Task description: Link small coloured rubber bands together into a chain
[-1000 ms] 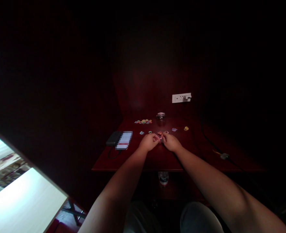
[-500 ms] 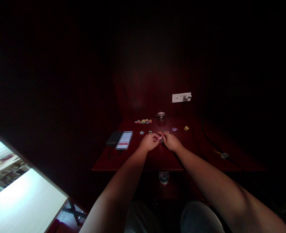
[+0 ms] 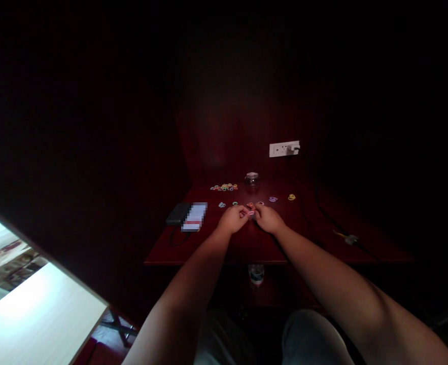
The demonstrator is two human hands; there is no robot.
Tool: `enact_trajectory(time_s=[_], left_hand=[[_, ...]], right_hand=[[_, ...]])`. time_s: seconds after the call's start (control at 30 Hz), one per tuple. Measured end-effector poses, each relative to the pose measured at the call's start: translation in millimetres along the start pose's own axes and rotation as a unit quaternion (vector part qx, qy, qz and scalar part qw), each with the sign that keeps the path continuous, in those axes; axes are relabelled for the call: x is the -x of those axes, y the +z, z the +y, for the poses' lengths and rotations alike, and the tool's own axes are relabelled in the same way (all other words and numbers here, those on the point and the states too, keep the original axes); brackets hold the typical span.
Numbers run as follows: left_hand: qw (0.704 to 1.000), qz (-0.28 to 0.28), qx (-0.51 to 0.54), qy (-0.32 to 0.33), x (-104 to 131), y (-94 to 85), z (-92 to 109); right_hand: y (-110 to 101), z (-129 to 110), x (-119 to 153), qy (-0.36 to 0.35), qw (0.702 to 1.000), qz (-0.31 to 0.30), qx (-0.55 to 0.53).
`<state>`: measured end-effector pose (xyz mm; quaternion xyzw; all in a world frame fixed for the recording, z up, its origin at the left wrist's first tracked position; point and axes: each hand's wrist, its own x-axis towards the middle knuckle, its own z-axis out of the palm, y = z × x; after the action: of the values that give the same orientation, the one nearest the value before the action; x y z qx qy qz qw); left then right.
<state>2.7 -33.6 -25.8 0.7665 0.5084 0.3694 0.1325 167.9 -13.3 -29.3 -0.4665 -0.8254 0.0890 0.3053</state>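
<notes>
A small pink hair tie (image 3: 251, 213) is held between the fingertips of my left hand (image 3: 233, 220) and my right hand (image 3: 270, 219), just above the table. Both hands are closed in a pinch. Beyond them, small groups of hair ties lie in a row: light blue ones (image 3: 221, 205), green (image 3: 235, 204), orange-red (image 3: 250, 205), pink partly behind my right hand, purple ones (image 3: 273, 199) and yellow ones (image 3: 291, 197). Farther back at the left is a loose pile of mixed-colour hair ties (image 3: 224, 187).
A clear lidded jar (image 3: 251, 183) stands at the back of the dark red table (image 3: 208, 248). A phone (image 3: 195, 217) and a black case-like object (image 3: 178, 214) lie left. A cable with a plug (image 3: 350, 239) lies right; a wall socket (image 3: 279, 149) is behind. A clear tub (image 3: 256, 275) sits below.
The whole view has shifted slightly. Both hands stay together over the same spot, and the pink hair tie between them has turned a little, now showing more as a loop.
</notes>
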Motion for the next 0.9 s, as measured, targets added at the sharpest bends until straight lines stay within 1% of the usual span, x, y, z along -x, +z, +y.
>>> enact_trajectory(time_s=[0.43, 0.67, 0.9], left_hand=[[1.000, 0.006, -0.003, -0.005, -0.3, -0.6, 0.5], [0.999, 0.031, -0.020, 0.004, 0.8, -2.5, 2.5], [0.999, 0.023, -0.033, -0.025, 1.2, -1.4, 1.4]], right_hand=[[-0.5, -1.1, 1.2, -0.001, 0.999, -0.020, -0.041], [-1.2, -1.6, 1.1, -0.008, 0.998, -0.011, -0.055], [-2.0, -2.7, 2.0, -0.012, 0.998, -0.013, -0.062]])
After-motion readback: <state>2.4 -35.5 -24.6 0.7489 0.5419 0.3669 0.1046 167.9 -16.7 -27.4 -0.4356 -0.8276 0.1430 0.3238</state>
